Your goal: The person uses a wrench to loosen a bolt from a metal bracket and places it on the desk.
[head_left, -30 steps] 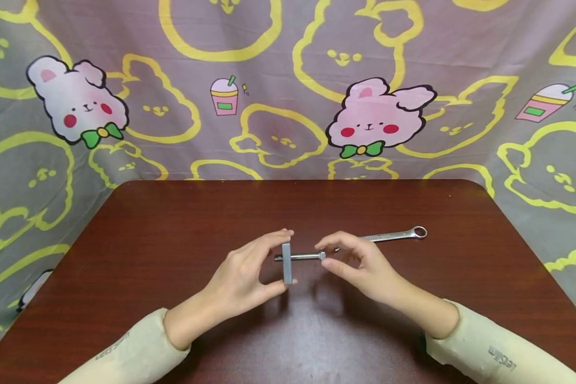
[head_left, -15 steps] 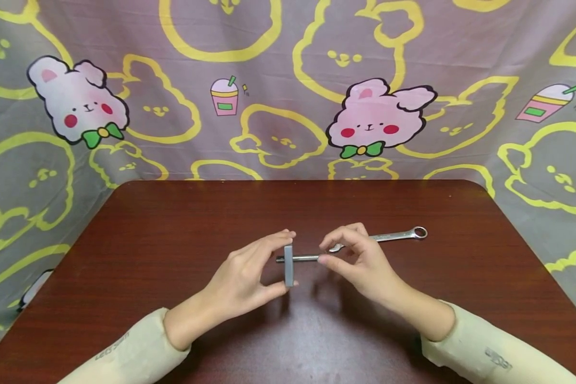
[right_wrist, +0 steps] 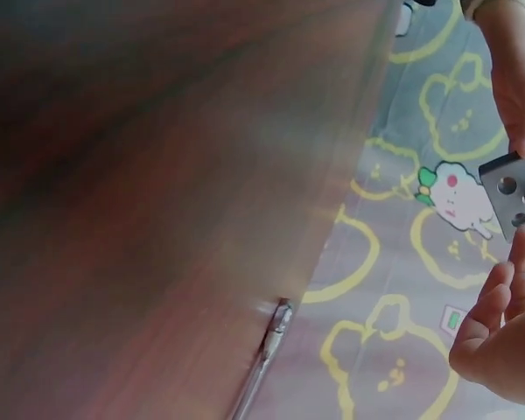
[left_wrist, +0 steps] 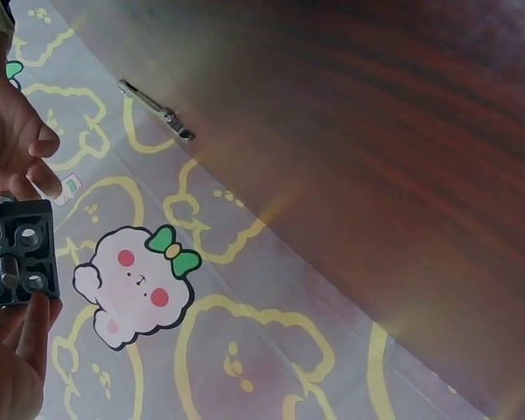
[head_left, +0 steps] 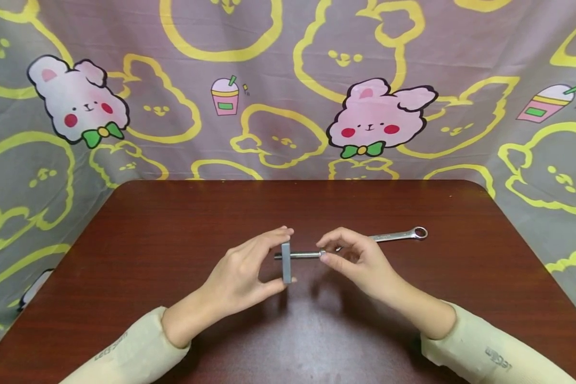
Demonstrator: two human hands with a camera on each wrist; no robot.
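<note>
In the head view my left hand (head_left: 235, 272) holds a grey metal plate (head_left: 286, 264) on edge above the table, fingertips at its top edge and thumb at the bottom. A long silver bolt (head_left: 304, 255) runs level through the plate, its tip showing on the left side. My right hand (head_left: 367, 261) pinches the bolt's head end between thumb and fingers. Seen from the left wrist, the plate (left_wrist: 45, 259) has several round holes, with the bolt end (left_wrist: 9, 271) sticking out of its middle. The right wrist view shows the plate's other face (right_wrist: 497, 203), cut off by the frame edge.
A silver combination wrench (head_left: 398, 236) lies on the dark red-brown table (head_left: 197, 213) behind my right hand, which covers part of it. A patterned cloth curtain (head_left: 278, 80) hangs around the table's far and side edges.
My right fingers have shifted around the bolt's head, lifting half a second ago and now lower again, the head showing once more. My left hand and the plate have barely moved.
</note>
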